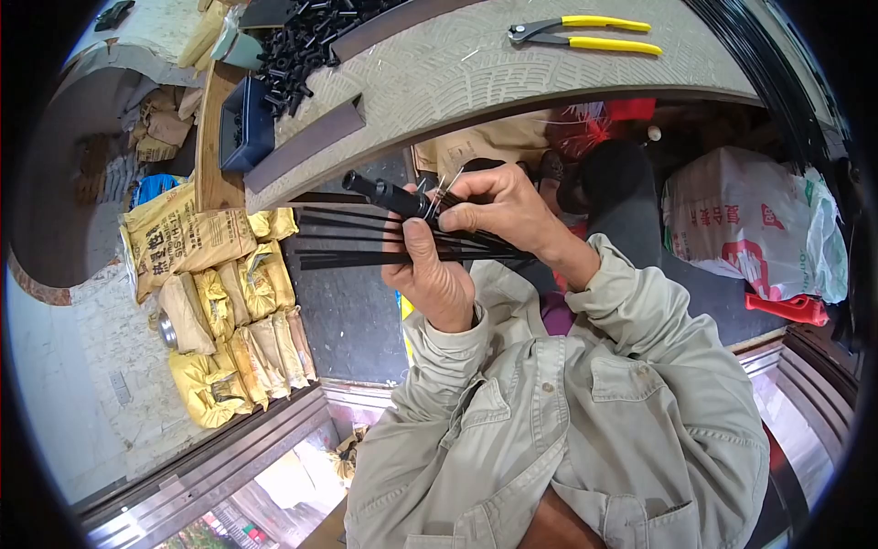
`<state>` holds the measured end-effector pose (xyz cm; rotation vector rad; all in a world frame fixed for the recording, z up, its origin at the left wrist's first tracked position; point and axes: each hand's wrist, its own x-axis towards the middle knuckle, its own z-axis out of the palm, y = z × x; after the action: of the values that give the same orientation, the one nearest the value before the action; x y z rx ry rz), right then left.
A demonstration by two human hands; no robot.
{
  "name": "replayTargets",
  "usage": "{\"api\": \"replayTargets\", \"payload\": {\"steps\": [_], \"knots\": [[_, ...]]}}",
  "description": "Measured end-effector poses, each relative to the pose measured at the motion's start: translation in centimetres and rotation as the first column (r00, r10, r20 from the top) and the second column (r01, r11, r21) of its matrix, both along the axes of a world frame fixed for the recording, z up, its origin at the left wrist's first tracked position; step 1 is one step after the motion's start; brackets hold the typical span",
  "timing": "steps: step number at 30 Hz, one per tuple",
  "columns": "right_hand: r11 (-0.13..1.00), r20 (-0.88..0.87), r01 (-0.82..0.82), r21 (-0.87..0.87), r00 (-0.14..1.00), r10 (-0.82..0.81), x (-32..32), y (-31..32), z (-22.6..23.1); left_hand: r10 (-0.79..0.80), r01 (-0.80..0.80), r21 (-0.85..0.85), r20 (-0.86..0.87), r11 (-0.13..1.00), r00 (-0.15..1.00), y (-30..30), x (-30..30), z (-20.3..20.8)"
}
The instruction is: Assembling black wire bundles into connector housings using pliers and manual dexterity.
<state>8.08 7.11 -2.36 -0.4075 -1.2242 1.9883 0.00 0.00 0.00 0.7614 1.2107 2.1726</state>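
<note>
The head view showed the left hand (430,279) nearest, wrapped around a black tube (395,196), its thumb pressed on the side. The same hand bore a fan of thin black rods (343,259), which passed just beneath the tube and ran out to both sides. The right hand (508,206) worked at the tube's near end, thumb and forefinger drawn close about a few thin wires (447,183); whether they were clamped on the wires or only touching them, I could not tell.

The tube looked light, hard and smooth, probably plastic, so it might have turned in a loose grip; its thick middle, under the left thumb, seemed the best place to hold. The rods looked slim and springy, apt to splay, and were best gathered close together in the palm. The wires seemed the most easily bent and called for a fingertip pinch close to their base.

Beyond the hands stood the worktable (549,78), with a blue bin (245,123) at its left and, farther off, yellow-handled pliers (615,44) and a heap of black parts (315,46).
</note>
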Motion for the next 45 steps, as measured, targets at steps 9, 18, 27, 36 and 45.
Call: {"api": "replayTargets", "payload": {"steps": [9, 18, 27, 36, 45], "knots": [[0.933, 0.054, 0.245, 0.262, 0.962, -0.268, -0.8, -1.7, 0.9, -0.040, 0.039, 0.022, 0.043, 0.999, 0.998, -0.2, -0.6, 0.1], [0.636, -0.056, 0.432, 0.640, 0.851, -0.522, -0.9, -1.4, -0.4, -0.209, 0.217, -0.046, 0.139, 0.975, 0.968, -1.1, -1.7, -1.0], [0.527, -0.129, 0.508, 0.682, 0.792, -0.597, -1.5, -1.5, -0.6, -0.114, 0.114, 0.006, 0.121, 0.993, 0.986, -0.6, -0.1, -0.1], [0.943, 0.000, 0.177, 0.281, 0.983, -0.184, -0.8, -1.0, -0.1, -0.059, 0.061, -0.015, 0.130, 0.998, 0.990, -0.8, -0.3, 0.0], [0.969, -0.040, 0.169, 0.179, 0.985, -0.165, -0.9, -1.7, -0.7, -0.090, 0.091, 0.056, -0.014, 0.994, 0.996, -0.9, -0.3, -0.6]]}}
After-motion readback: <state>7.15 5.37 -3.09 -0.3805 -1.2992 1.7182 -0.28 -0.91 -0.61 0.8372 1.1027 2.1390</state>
